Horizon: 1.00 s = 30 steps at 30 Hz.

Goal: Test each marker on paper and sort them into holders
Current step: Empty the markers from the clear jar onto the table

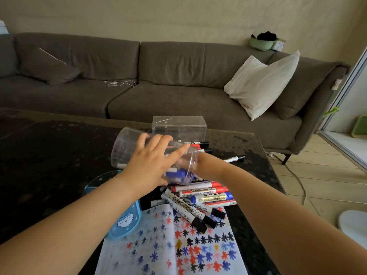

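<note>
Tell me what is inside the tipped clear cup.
Blue-capped markers lie near the mouth of the clear cup. The left hand covers its middle, so any more there are hidden.

The right hand (200, 163) is mostly hidden behind the tipped clear round plastic holder (151, 155), so its grip cannot be told. The blue markers (176, 174) at the holder's mouth are blurred. The white paper with coloured star marks (178, 245) is cut off at 6 o'clock. The round blue holder (123, 221) is partly covered by the left arm.
</note>
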Tool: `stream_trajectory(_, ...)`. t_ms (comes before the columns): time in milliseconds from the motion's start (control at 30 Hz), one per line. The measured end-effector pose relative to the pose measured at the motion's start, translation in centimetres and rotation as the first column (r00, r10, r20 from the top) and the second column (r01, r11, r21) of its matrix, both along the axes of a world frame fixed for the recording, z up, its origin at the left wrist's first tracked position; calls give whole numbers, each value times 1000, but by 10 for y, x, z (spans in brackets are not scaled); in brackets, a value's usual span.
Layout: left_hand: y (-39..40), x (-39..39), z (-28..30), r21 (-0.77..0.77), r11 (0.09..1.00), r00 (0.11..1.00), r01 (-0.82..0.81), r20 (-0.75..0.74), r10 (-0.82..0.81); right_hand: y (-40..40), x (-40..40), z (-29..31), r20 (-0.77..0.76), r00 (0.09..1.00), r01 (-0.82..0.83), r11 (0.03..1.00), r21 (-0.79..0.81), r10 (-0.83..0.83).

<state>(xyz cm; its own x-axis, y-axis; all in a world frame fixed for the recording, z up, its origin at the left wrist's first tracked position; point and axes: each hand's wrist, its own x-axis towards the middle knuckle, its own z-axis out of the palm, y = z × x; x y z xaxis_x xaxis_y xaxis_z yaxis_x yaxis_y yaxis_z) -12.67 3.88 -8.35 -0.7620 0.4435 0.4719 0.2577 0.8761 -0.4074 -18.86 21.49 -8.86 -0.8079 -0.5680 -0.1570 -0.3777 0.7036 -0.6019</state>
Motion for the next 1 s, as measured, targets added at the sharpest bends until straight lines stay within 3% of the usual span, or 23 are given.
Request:
stream_trajectory(67, 1, -1, 2, 15, 999, 999, 33, -28, -33, -4, 2, 4, -47, 998, -56, 995, -87, 52)
stream_trajectory(167, 1, -1, -1, -35, 994, 994, 103, -37, -104, -4, 8, 5, 187, 961, -140, 941, -309, 204)
stream_trajectory(233, 1, 0, -4, -48, 993, 993, 112, -30, -113, -2, 10, 5, 359, 900, -89, 911, -403, 247)
stream_trajectory(367, 4, -1, -7, -48, 992, 992, 120, -28, -121, -7, 2, -3, 533, 786, -31, 882, -471, 313)
stream_trajectory(500, 1, -2, -11, -10, 995, 994, 100, -30, -101, -15, -3, -16, 571, 762, 54, 850, -524, 304)
stream_trajectory(733, 0, -9, -9, -10, 998, 996, 69, -49, -69, -9, -5, -8, 551, 810, 97, 880, -465, 202)
stream_trajectory(867, -7, -9, -9, 28, 999, 998, 20, -52, -19, 3, -6, -4, 450, 892, 111, 946, -304, 40)
stream_trajectory(1000, -19, -10, 0, 43, 995, 996, -85, 0, 85, 25, -8, 2, 436, 897, 184, 955, -231, -67)
